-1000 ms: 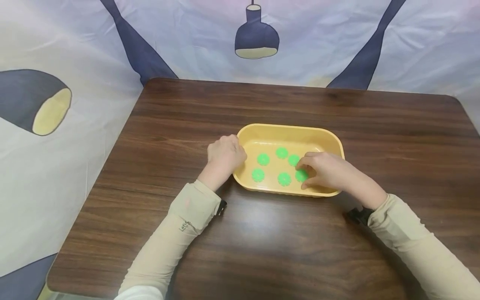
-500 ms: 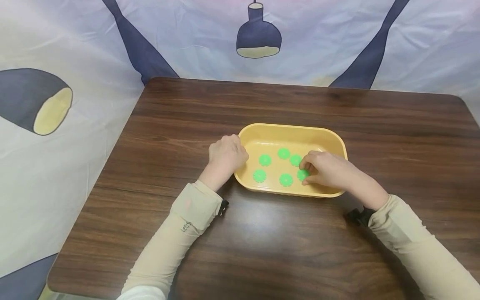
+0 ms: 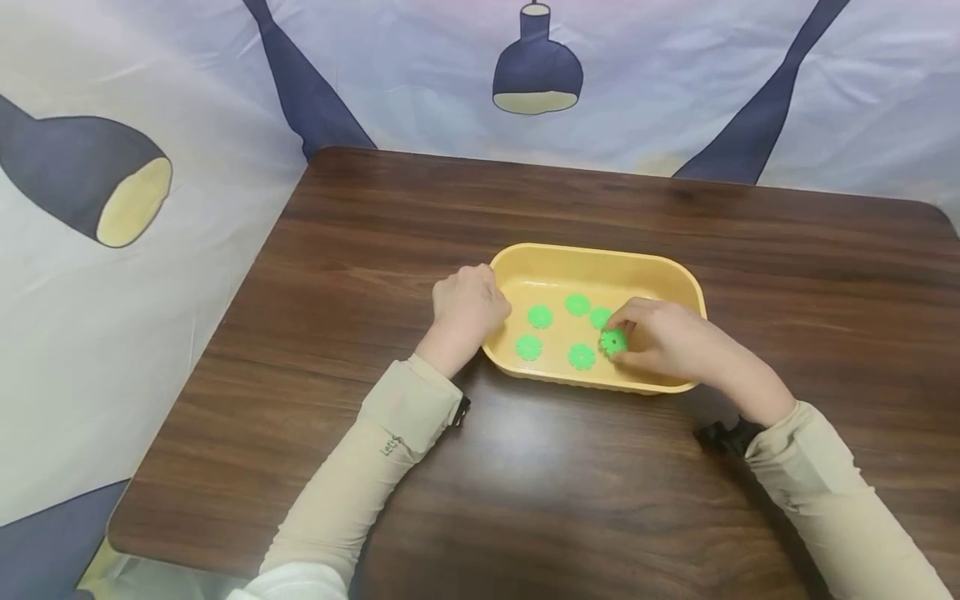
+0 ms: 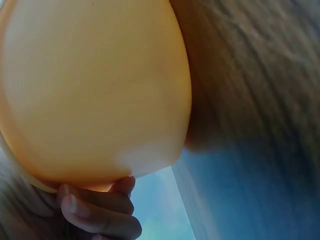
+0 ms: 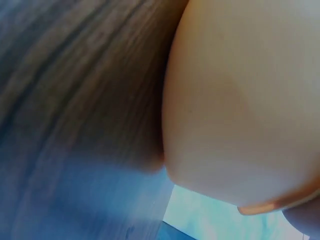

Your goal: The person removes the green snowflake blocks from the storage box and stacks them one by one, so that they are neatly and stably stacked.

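Observation:
A yellow oblong plastic basin [image 3: 592,265] stands on the table with several green flower-shaped discs in it. My left hand [image 3: 467,310] grips the basin's left rim; in the left wrist view its curled fingers [image 4: 100,207] lie against the basin's outer wall. Inside the right half, my right hand [image 3: 671,337] pinches one green flower-shaped disc [image 3: 613,342] between thumb and fingers, tilted up from the basin floor. The other discs lie flat, among them a green disc [image 3: 581,357] near the front. The right wrist view mostly shows the basin's outer wall [image 5: 240,100].
The dark wood-grain table [image 3: 525,500] extends on all sides of the basin. Behind it hangs a pale cloth [image 3: 435,92] printed with dark lamps. Black wrist straps, such as the right one [image 3: 731,435], sit below the hands.
My right hand has closed its fingers on the disc and tipped it up from the floor. The left hand keeps its grip on the rim. The head view has shifted slightly.

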A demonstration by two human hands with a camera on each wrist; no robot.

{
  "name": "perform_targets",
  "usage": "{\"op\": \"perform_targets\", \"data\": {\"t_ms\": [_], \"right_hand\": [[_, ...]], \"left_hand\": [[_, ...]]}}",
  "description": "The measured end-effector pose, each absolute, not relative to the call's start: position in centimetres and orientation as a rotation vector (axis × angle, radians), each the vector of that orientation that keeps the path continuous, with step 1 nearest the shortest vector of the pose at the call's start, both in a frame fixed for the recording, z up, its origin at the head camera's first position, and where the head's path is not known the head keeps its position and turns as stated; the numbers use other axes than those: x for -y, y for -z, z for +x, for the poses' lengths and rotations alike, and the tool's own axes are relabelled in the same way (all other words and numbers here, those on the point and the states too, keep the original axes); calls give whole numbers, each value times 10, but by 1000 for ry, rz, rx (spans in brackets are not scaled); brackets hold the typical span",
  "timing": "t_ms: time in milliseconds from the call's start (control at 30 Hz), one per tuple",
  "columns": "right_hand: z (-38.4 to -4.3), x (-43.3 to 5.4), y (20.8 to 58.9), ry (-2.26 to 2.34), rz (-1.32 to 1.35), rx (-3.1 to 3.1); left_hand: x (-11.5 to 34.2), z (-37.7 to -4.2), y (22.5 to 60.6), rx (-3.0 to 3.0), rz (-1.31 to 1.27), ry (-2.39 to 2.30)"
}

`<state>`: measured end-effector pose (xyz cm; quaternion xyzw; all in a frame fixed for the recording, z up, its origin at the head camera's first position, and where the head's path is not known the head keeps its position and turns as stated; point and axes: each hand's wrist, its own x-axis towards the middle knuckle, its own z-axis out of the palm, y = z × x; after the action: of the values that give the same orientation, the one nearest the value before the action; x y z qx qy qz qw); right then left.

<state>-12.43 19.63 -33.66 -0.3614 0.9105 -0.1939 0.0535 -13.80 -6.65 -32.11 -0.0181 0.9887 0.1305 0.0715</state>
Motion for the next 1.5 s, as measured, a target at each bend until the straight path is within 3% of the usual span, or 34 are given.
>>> {"op": "perform_targets", "data": {"t_ms": [333, 833, 1100, 1300, 1500], "right_hand": [[-130, -204, 336, 809, -1156, -2777], [-110, -252, 320, 906, -1081, -3097], [-92, -287, 322, 1016, -855, -3164], [-88, -298, 335, 871, -740, -3150], [-93, -295, 343, 614, -797, -3075]], "left_hand": [[63, -141, 319, -2951, -36, -309], [66, -139, 320, -2957, -31, -301], [68, -138, 321, -2954, -34, -333], [72, -137, 320, -2961, -34, -320], [72, -134, 319, -2985, -31, -336]]}}
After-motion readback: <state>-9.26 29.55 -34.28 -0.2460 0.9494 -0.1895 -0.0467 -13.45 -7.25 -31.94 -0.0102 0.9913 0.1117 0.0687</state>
